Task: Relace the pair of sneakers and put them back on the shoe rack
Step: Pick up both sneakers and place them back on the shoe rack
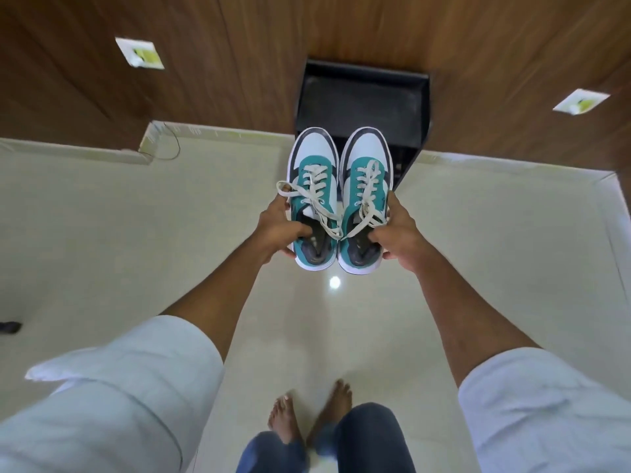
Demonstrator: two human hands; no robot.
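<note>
I hold a pair of teal, white and dark grey sneakers side by side in the air, toes pointing away from me. My left hand (pixel 278 230) grips the left sneaker (pixel 312 165) by its collar, thumb inside the opening. The right sneaker (pixel 363 165) is held the same way by my right hand (pixel 397 238). Both shoes carry white laces threaded through the eyelets, with loose ends hanging over the openings. Just beyond the toes stands the black shoe rack (pixel 362 104) against the wooden wall, its top shelf bare.
Pale glossy floor tiles (pixel 170 233) stretch below, with my bare feet (pixel 307 414) near the bottom. Wood panelling (pixel 222 63) carries two white switch plates (pixel 140 52) (pixel 580 102). A thin wire (pixel 172 145) hangs at the left skirting. A dark object (pixel 10 326) lies at the far left.
</note>
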